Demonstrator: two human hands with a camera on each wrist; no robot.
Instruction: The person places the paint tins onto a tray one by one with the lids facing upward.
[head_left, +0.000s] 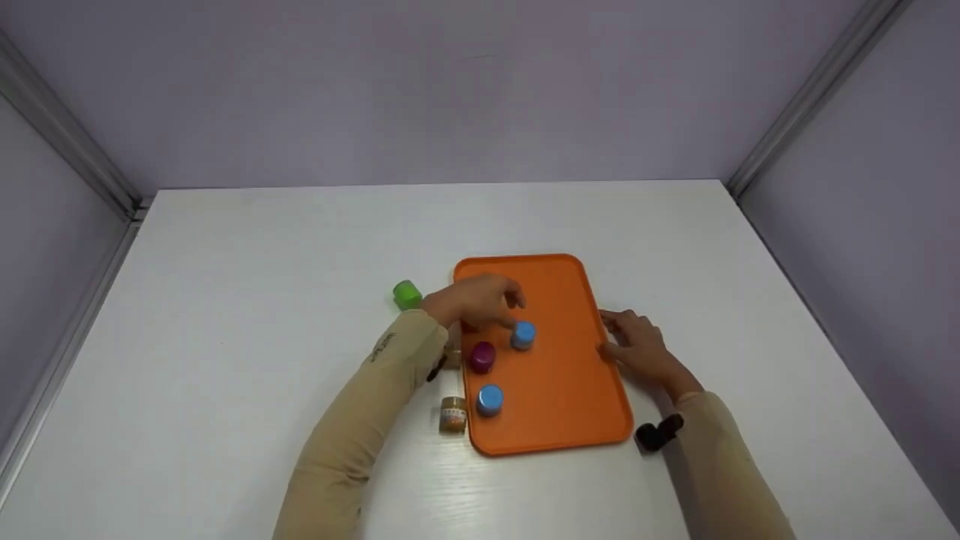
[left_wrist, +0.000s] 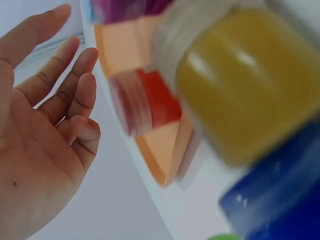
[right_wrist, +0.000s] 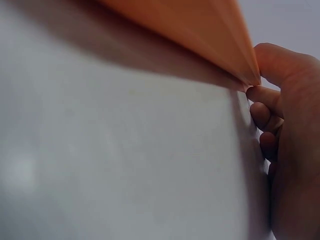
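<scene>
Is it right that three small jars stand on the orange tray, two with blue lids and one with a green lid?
Not quite. On the orange tray the third jar has a purple lid, not green; the two blue-lidded jars are correct. The green jar sits off the tray. The head view shows this.

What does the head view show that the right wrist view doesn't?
Only the head view shows the left hand open above the orange tray, two blue-lidded jars and a purple jar standing on the tray, and a green jar and a brown jar on the white table left of it. Only the right wrist view shows, up close, the right hand's fingertips against the tray's rim, with the thumb above it. Both show the right hand at the tray's right edge, and the table.
</scene>
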